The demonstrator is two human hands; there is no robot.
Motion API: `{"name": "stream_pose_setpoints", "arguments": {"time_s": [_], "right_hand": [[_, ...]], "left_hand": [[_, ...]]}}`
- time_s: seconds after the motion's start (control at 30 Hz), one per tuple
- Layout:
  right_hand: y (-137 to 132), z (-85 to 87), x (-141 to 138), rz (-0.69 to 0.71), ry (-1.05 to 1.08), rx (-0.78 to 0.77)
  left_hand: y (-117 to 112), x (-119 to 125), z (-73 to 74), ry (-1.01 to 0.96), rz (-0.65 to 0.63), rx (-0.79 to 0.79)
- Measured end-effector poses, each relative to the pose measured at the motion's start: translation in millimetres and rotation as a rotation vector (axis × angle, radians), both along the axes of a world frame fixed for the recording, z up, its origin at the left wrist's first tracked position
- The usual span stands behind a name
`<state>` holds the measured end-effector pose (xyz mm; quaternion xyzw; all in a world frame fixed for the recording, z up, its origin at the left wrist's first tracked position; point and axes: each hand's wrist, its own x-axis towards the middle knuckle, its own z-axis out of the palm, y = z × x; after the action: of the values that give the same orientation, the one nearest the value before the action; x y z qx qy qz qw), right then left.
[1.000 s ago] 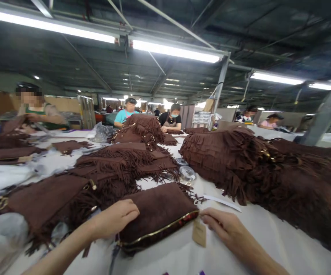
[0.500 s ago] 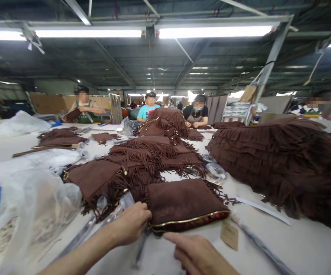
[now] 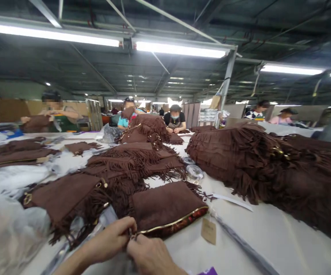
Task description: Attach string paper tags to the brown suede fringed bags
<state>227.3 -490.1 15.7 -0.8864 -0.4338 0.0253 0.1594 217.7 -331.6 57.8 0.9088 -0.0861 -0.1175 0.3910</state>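
A brown suede-like bag (image 3: pixel 165 204) with fringe lies on the table, its gold zipper (image 3: pixel 177 220) along the edge facing me and patterned lining showing below. My left hand (image 3: pixel 111 238) is closed at the bag's near left corner, thumb and finger pinched on it. Against those fingertips, my right hand (image 3: pixel 152 254) is closed too, by the zipper's end. The small part between the fingers is mostly hidden. A cardboard tag (image 3: pixel 208 230) lies beside the bag's right corner, near a plastic-wrapped strap (image 3: pixel 240 240).
Fringed brown bags (image 3: pixel 65 194) lie to the left, with a large fringed pile (image 3: pixel 228 160) on the right. Clear plastic (image 3: pixel 7 229) covers the near left. A white paper strip (image 3: pixel 232 201) rests beyond the tag. Across the table, co-workers (image 3: pixel 175 119) handle brown pieces.
My right hand, earlier apart with its index finger extended, has moved left to meet my left hand at the bag's corner and closed. The view has turned right.
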Motion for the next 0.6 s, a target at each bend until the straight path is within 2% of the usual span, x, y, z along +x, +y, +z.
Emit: {"name": "stream_pose_setpoints", "arguments": {"time_s": [0.07,0.2,0.23,0.3,0.37,0.43,0.53,0.6], "right_hand": [[-23,3.2,9,0.072,0.035,0.104],[-48,13.7,18,0.131,0.351,0.561],[-50,17.2,18,0.144,0.378,0.64],[-52,23.0,18,0.169,0.312,0.704],[-52,24.5,19,0.189,0.207,0.717],[-50,20.1,23,0.207,0.126,0.662],[-43,7.3,29,0.187,0.044,0.444],[-37,1.0,32,0.135,0.018,0.285]], "left_hand": [[-4,-2,5.9,0.153,0.034,-0.109],[-16,-5,16.0,0.369,0.076,-0.327],[-18,-5,16.9,0.38,0.08,-0.356],[-22,-6,16.5,0.384,0.079,-0.386],[-21,-5,14.0,0.373,0.072,-0.383],[-17,-4,10.3,0.382,0.046,-0.401],[-9,0,3.9,0.428,0.003,-0.432],[-8,0,0.1,0.397,0.02,-0.379]]}}
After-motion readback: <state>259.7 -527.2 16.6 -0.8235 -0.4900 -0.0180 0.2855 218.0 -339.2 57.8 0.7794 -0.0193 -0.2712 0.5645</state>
